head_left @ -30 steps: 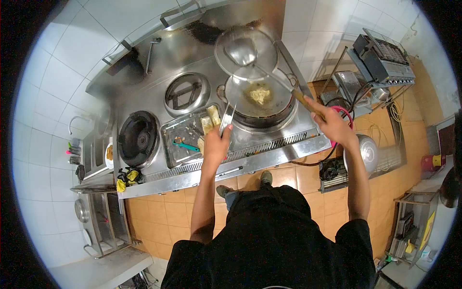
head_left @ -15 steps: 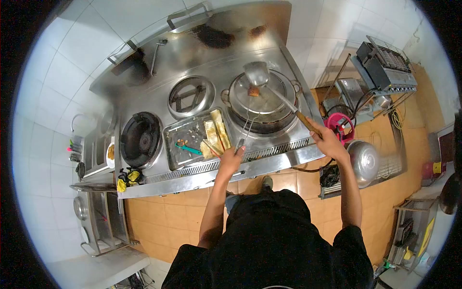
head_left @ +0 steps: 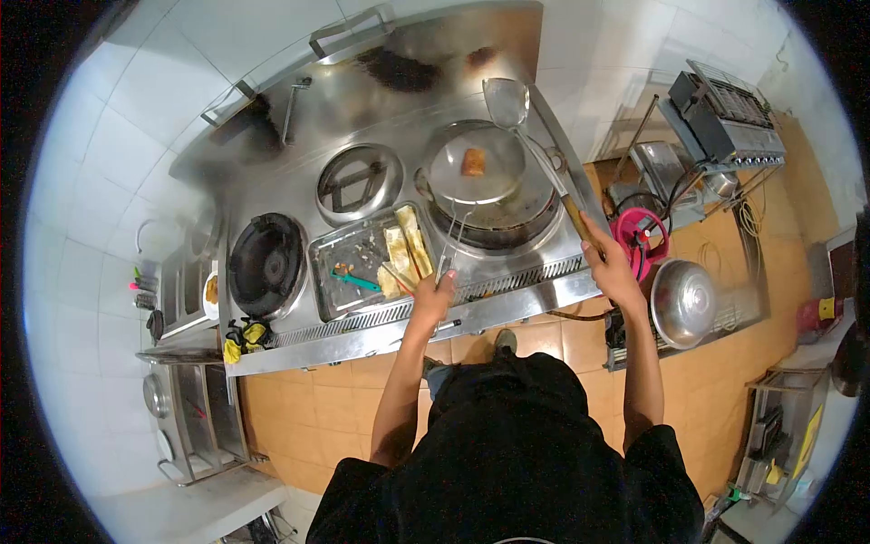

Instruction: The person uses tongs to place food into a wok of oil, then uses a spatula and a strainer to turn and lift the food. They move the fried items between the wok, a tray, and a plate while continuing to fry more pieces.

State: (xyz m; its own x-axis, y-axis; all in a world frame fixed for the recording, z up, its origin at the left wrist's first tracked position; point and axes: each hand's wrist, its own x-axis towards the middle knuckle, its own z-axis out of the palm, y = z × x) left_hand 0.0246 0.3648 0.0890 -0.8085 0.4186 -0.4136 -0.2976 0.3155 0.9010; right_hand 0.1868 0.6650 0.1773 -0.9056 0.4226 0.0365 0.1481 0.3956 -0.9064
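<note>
My left hand point(head_left: 431, 297) is closed around the handle of a round mesh strainer point(head_left: 498, 172), held over the wok point(head_left: 494, 238) on the right burner. On the mesh lies one browned, fried piece of food point(head_left: 473, 162). My right hand point(head_left: 609, 263) grips the wooden handle of a metal wok spatula point(head_left: 507, 102), its blade up beyond the wok's far right rim, apart from the food. Just left of the strainer handle sits a metal tray point(head_left: 328, 301) with pale yellow food pieces point(head_left: 412, 240) and a teal-handled tool point(head_left: 355, 279).
A middle burner ring point(head_left: 360, 184) and a black burner point(head_left: 266, 264) lie to the left on the steel stove. Black and yellow cloths point(head_left: 245, 337) rest at its front left corner. To the right are a pink basket point(head_left: 641, 243), a metal bowl point(head_left: 683, 304) and a gas grill point(head_left: 728, 127).
The spatula blade has swung from above the strainer to the far right. The strainer and the browned piece have shifted slightly up and left; my left hand has barely moved.
</note>
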